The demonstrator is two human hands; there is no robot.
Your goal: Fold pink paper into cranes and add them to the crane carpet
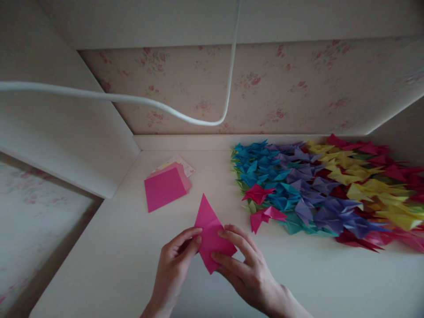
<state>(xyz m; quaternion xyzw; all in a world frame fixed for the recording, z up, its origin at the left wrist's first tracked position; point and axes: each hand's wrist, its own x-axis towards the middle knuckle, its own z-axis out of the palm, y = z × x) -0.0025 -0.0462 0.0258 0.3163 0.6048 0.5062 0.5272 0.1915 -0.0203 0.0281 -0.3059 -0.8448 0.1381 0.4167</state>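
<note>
A pink sheet of origami paper (209, 236), partly folded into a pointed shape, is held up between my two hands above the white desk. My left hand (177, 258) pinches its left edge between thumb and fingers. On the right side, my right hand (247, 265) grips the sheet, its fingers lying over the front and lower edge. One corner points away from me and another points down toward me. A crease crosses the upper right part of the paper.
Behind my left hand lies a stack of pink paper squares (165, 190). Rows of folded paper cranes (311, 190) in blue, purple, yellow and red cover the desk's right side. A white cable (165, 108) hangs across the view. The white desk (109, 265) meets a back panel.
</note>
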